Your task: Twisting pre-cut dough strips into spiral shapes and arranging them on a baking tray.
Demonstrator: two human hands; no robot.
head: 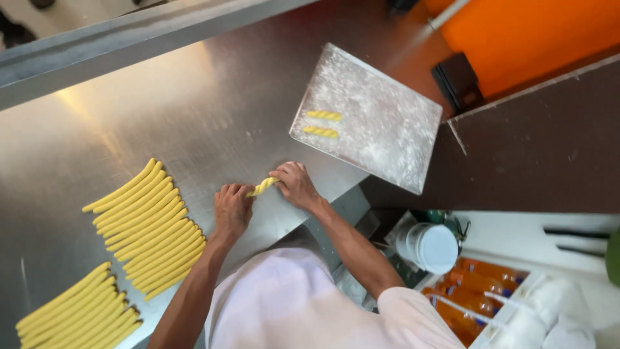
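Note:
A short twisted strip of yellow dough (263, 187) spans between my two hands on the steel table (194, 110). My left hand (232, 210) pinches its lower end and my right hand (296, 184) grips its upper end. Just beyond my right hand lies a floured metal tray (387, 136) carrying two finished yellow dough twists (322, 124). To the left of my left hand lie several plain yellow dough strips (150, 226) side by side, with a second batch of dough strips (81, 310) nearer the table's front corner.
A raised steel ledge (129, 39) runs along the table's far side. Right of the table are a white lidded bucket (429, 245), a crate of orange bottles (478, 294), an orange container (536, 39) and a dark brown surface (542, 142).

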